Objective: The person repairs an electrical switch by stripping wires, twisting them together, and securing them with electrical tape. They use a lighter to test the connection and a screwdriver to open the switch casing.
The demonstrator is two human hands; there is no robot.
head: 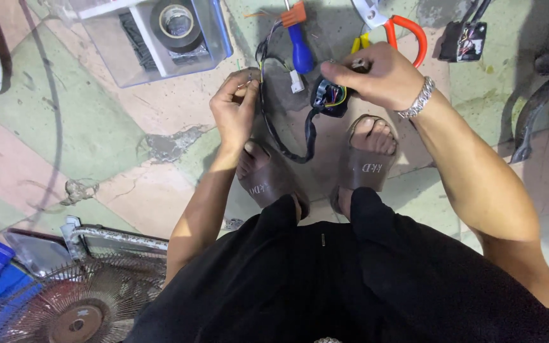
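My left hand (235,105) pinches thin coloured wires at the end of a black sheathed cable (285,149) that loops down between both hands. My right hand (376,77), with a metal bracelet at the wrist, grips a small black switch housing (328,98) with coloured wires showing inside. A white plug connector (297,81) hangs from the wire bundle between the hands. My feet in dark slide sandals (366,166) rest on the floor just below.
On the worn tiled floor lie a blue-handled screwdriver (300,47), orange-handled scissors (408,32) and another black switch unit (464,39). A clear plastic box (154,38) with black tape stands at top left. A fan grille (74,302) sits at bottom left.
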